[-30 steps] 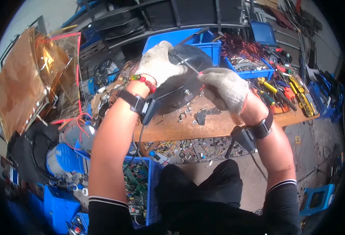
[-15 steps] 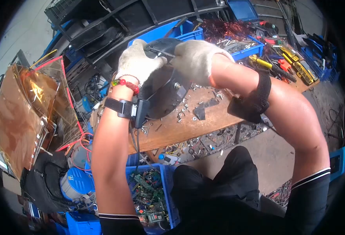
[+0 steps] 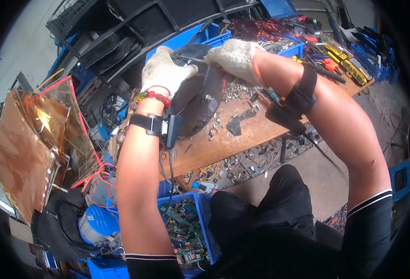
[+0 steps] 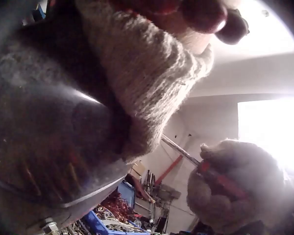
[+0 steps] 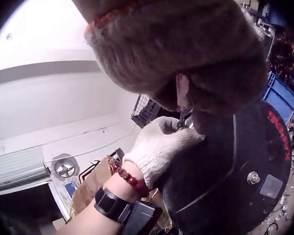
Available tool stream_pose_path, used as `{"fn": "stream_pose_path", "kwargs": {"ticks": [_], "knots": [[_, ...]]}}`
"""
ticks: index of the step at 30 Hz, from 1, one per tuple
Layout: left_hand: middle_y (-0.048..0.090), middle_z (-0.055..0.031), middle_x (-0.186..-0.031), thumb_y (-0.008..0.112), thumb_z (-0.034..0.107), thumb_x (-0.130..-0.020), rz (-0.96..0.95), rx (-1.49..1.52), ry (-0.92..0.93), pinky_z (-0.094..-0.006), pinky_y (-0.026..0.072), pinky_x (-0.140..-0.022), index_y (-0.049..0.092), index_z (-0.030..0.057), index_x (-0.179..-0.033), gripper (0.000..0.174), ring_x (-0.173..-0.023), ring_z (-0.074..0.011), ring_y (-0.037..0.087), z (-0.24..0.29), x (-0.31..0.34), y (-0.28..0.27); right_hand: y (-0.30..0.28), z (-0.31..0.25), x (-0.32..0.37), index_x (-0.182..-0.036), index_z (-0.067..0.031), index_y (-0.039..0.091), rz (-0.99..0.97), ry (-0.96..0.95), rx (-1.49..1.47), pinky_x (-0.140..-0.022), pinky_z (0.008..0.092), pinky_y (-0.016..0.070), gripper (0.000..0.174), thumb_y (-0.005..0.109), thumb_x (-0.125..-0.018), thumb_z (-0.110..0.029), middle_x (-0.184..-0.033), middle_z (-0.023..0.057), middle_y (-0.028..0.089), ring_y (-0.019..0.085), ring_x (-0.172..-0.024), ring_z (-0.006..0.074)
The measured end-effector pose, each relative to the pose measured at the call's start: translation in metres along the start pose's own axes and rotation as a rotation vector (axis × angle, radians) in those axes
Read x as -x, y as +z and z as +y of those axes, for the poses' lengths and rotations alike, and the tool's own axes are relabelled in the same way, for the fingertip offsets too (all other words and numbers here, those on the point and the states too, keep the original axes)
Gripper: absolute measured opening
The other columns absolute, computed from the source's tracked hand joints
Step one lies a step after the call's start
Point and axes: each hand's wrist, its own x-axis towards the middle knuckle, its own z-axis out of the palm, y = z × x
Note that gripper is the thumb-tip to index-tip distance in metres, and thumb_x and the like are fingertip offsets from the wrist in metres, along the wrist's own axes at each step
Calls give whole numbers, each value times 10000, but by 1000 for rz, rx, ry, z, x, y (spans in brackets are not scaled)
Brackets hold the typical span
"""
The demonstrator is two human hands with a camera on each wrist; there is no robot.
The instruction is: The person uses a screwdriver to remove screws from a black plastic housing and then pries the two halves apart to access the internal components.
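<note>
A black, rounded casing (image 3: 193,100) with a bolt stands tilted on the wooden bench (image 3: 186,156). My gloved left hand (image 3: 165,70) grips the casing near its upper part, thumb pointing right; its fingertips are partly hidden. In my gloved right hand (image 3: 235,60) is a screwdriver, its metal shaft (image 3: 191,58) reaching left to a small fitting by the left fingers. The left wrist view shows the right hand (image 4: 240,186) curled round the red handle (image 4: 223,182). In the right wrist view, the left hand (image 5: 159,147) lies at the casing's edge, beside the screwdriver's tip.
Loose screws and a dark flat piece (image 3: 240,122) lie on the bench. Behind are a blue bin (image 3: 221,38) and a blue tray (image 3: 298,50) of metal parts. Pliers and yellow tools (image 3: 346,64) lie at the right. A blue crate (image 3: 205,228) holds circuit boards below.
The head view has shifted. My right hand has moved closer to the left one, bringing the screwdriver with it, and its forearm has swung outward. The left hand stays at the casing.
</note>
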Motion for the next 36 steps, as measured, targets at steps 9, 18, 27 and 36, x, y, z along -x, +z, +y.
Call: {"fn": "stream_pose_path", "kwargs": {"ticks": [9,18,27,36], "knots": [[712,-252,-1172,858,494,-662,-42,-2,-41,-446,547,-970,654,-7,-1177,748,-1124,-397,688,5,1,-8,19,-6,15,-1033,-79,747,492,-246,659,-780,443,608,184,689,-892,-182,-1083,193,721,742,-988,356],[729,-236,-1130,869,475,-645,-53,2,-81,-425,550,-969,662,-4,-1154,729,-1097,-373,704,10,0,-8,61,8,-15,-997,-57,684,1270,-681,-276,-759,405,551,199,749,-872,-197,-958,144,635,654,-854,344],[699,-252,-1223,854,515,-630,-17,34,-130,-399,507,-1026,623,-36,-1302,900,-1174,-364,672,-12,-2,-10,72,26,-14,-1102,-88,687,993,-421,-240,-754,419,570,255,692,-957,-297,-957,158,736,723,-856,355],[702,-244,-1220,864,497,-617,-41,33,-148,-399,513,-1014,626,-32,-1294,891,-1172,-357,674,-1,1,-12,74,32,-12,-1111,-78,677,1079,-596,-318,-751,401,567,293,770,-852,-178,-1018,132,669,691,-860,349]]}}
